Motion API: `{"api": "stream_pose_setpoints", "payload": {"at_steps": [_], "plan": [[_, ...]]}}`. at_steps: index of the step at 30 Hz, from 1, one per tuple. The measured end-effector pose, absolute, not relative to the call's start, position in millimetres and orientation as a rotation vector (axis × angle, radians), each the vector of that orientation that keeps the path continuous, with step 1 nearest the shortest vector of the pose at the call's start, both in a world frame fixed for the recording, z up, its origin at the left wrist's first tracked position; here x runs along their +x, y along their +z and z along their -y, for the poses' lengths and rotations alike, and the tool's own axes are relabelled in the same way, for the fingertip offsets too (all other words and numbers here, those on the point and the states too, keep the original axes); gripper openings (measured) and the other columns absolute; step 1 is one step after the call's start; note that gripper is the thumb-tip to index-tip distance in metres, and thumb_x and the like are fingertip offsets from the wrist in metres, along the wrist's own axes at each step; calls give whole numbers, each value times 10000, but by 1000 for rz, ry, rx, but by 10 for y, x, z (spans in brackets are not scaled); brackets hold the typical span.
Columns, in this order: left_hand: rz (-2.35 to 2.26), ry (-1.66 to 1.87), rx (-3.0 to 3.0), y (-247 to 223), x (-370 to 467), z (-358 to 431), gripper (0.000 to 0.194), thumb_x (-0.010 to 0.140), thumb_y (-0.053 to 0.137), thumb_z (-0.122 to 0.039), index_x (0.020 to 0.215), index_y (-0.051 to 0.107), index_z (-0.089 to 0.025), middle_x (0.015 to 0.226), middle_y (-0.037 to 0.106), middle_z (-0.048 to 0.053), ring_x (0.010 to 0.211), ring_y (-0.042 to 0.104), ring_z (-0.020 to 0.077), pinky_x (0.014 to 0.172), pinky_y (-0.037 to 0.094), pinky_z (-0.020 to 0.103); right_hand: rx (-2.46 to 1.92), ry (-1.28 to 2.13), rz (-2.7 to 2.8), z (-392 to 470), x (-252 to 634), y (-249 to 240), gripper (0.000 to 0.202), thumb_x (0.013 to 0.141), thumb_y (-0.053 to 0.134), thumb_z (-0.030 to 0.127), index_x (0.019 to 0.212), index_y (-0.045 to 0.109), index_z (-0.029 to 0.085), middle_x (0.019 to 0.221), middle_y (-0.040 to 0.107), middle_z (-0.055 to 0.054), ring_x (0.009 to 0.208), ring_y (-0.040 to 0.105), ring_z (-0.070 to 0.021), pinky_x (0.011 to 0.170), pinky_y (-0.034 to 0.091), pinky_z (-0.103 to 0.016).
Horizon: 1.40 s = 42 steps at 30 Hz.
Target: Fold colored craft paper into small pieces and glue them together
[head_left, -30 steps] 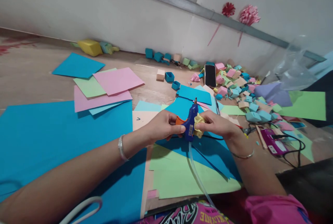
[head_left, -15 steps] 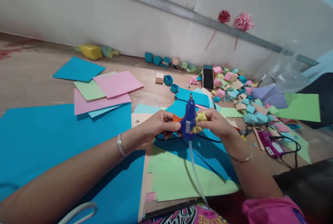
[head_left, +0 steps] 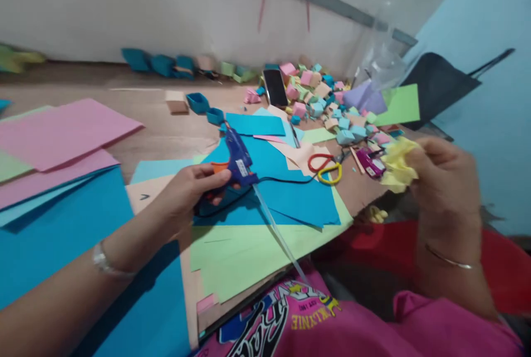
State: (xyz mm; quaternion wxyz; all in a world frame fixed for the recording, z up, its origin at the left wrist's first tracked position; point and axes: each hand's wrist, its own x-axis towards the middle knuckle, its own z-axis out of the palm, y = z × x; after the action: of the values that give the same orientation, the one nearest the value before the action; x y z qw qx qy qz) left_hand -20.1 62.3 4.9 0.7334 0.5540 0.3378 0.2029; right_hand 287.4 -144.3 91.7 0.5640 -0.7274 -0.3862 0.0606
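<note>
My left hand (head_left: 203, 183) is closed round the orange trigger and handle of a blue glue gun (head_left: 239, 155). The gun's nozzle points up and away, and a long clear glue stick (head_left: 276, 230) trails from its rear down to my lap. Off to the right, past the table's edge, my right hand (head_left: 446, 180) pinches a crumpled piece of yellow paper (head_left: 400, 163). Under the gun lie blue sheets (head_left: 298, 197) on top of light green ones (head_left: 232, 268).
Red and yellow scissors (head_left: 329, 168) lie right of the gun. Behind are a phone (head_left: 275, 88) and a pile of small paper boxes (head_left: 319, 92). Pink sheets (head_left: 70, 133) and a large blue sheet (head_left: 53, 252) are on the left. A red chair (head_left: 385, 246) stands below right.
My right hand has moved away from the glue gun to the right with the yellow paper. The view has turned right, and the scissors now show fully.
</note>
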Motion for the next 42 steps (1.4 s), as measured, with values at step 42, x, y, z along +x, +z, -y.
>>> {"api": "stream_pose_setpoints", "payload": {"at_steps": [42], "plan": [[-509, 577, 590, 71, -114, -360, 261, 853, 669, -255, 1085, 598, -158, 1091, 666, 117, 815, 650, 156, 683, 501, 257, -1479, 924, 1455, 1101, 1499, 216, 180, 892, 583, 351, 978, 700, 244, 1029, 665, -81, 922, 632, -214, 798, 518, -324]]}}
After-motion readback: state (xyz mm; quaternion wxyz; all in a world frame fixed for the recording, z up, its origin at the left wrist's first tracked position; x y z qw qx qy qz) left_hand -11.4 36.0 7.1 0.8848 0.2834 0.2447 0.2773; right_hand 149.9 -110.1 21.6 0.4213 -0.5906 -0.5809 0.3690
